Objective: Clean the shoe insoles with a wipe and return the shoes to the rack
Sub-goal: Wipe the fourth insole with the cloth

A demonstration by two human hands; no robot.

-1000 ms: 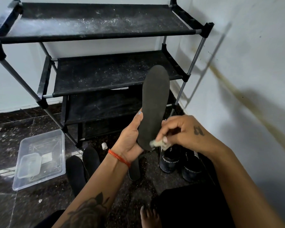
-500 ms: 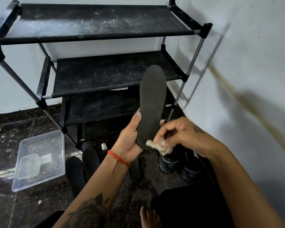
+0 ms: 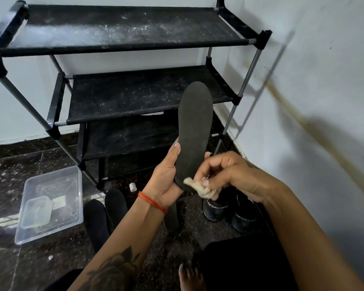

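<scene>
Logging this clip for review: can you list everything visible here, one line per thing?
shoe rack: one, black with grey poles, dusty, against the wall
held insole: one, dark grey, upright before the rack
wipe: one, off-white, crumpled at the insole's heel
floor insoles: three, black, beside the tub
shoes: two, dark, floor by the right wall
plastic tub: one, clear, floor left
small cap-like thing: one, white, under the rack
left hand: holds the insole
right hand: pinches the wipe
</scene>
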